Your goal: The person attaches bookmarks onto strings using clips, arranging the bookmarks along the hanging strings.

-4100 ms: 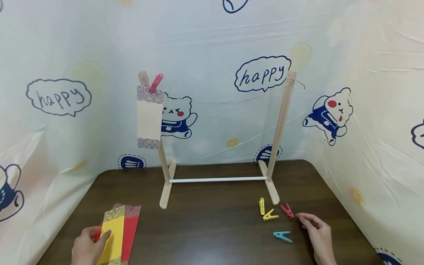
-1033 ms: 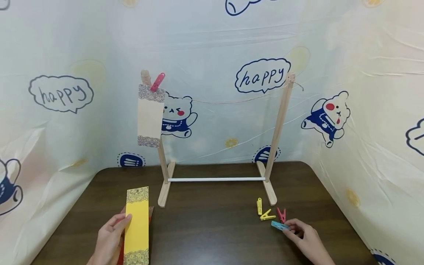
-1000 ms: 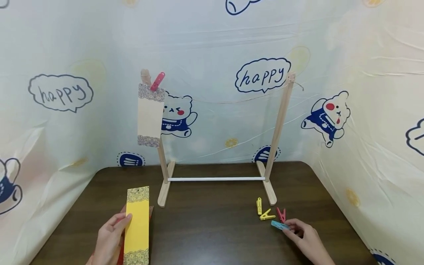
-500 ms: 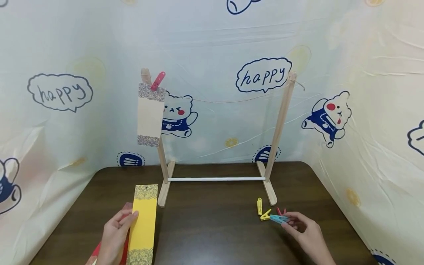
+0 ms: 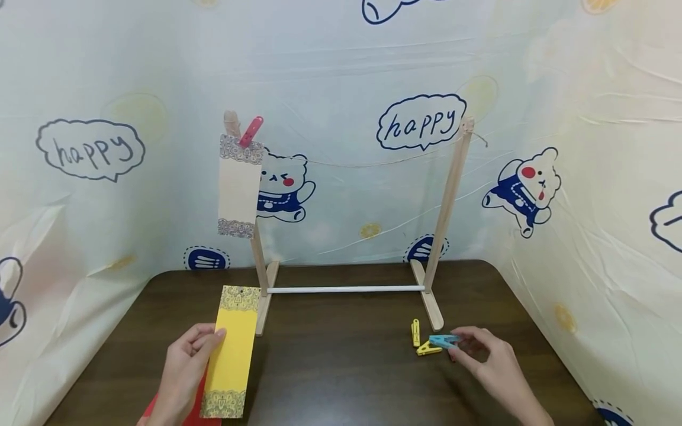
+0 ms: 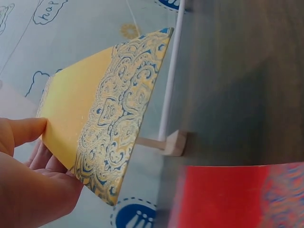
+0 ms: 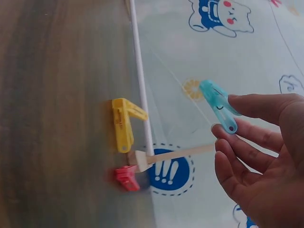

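Observation:
My left hand (image 5: 183,367) pinches a yellow card (image 5: 231,346) with patterned bands at both ends, thumb across its face. The card is raised off the table and tilted. A red card (image 6: 223,194) lies below, partly covered by hand and yellow card in the head view. Between thumb and fingers of my right hand (image 5: 492,364) is a light blue clothespin (image 7: 218,105), held above the table. Two yellow clothespins (image 5: 415,333) lie just left of it. A red clothespin (image 7: 126,178) rests near them, almost fully hidden by the hand in the head view.
A wooden stand (image 5: 450,195) with a white crossbar (image 5: 346,290) rises at the table's back. A thin string (image 5: 362,166) spans its posts. At its left end a cream card (image 5: 238,189) hangs by a pink clothespin (image 5: 251,131). Printed cloth (image 5: 330,77) encloses the table.
The right hand, first beside the red clothespin, picked up the blue one and lifted it. The left hand moved the yellow card right and upward, away from the red card.

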`<state>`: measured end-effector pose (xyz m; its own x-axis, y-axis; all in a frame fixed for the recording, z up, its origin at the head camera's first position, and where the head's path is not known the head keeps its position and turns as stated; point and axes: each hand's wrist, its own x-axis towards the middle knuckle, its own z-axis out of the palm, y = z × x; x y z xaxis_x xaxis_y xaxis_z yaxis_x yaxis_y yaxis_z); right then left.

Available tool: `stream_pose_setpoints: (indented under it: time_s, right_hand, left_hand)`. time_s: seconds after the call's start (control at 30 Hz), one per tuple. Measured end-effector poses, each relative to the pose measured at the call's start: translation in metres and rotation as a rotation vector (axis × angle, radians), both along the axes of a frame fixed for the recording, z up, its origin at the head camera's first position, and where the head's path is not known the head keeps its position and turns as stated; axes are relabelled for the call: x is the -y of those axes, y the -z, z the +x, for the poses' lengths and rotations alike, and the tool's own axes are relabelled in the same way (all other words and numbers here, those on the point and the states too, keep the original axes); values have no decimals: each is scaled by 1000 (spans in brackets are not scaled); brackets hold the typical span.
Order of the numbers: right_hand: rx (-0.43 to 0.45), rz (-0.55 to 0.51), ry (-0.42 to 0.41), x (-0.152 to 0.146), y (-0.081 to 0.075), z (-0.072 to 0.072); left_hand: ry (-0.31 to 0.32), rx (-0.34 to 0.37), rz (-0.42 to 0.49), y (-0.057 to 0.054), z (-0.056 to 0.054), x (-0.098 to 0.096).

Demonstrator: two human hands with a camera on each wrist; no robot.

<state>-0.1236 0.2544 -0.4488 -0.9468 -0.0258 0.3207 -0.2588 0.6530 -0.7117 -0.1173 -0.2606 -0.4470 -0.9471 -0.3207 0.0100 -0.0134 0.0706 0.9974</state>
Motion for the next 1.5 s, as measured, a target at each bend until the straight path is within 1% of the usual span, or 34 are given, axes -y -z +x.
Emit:
stream_pose_setpoints:
  time_s: [0.1, 0.17, 0.3, 0.5, 0.63, 0.73, 0.87, 1.03, 1.13, 1.27, 1.4, 1.5]
  right_hand:
    - [-12, 16, -24, 1, -8, -4]
    - [-36, 30, -34, 2, -11, -6]
    - [-90, 56, -44, 3, -15, -9]
    - [-112, 96, -62, 8, -30, -13]
    - [-134, 130, -60, 11, -42, -16]
    - [-139, 147, -57, 12, -50, -18]
    - [-144, 148, -73, 16, -58, -20]
    - [-176, 152, -100, 20, -67, -22]
    - [-216, 163, -121, 24, -73, -27]
    - [-291, 178, -166, 32, -83, -34]
    - [-353, 193, -210, 42, -96, -42]
    - [-391, 201, -235, 49, -106, -46]
  left_hand:
    - [-3, 6, -48, -8, -3, -1]
    - [-3, 4, -76, -12, -5, -2]
    - [7, -5, -104, -18, -7, -4]
    - [37, -16, -154, -28, -10, -6]
    - [60, -36, -167, -36, -14, -8]
    - [63, -62, -177, -42, -18, -10]
    - [76, -86, -198, -51, -23, -11]
    - [101, -137, -220, -60, -28, -13]
    - [107, -162, -252, -63, -30, -14]
    - [115, -199, -299, -67, -34, -15]
    - [133, -243, -308, -73, -37, -17]
    - [138, -257, -311, -78, -39, -19]
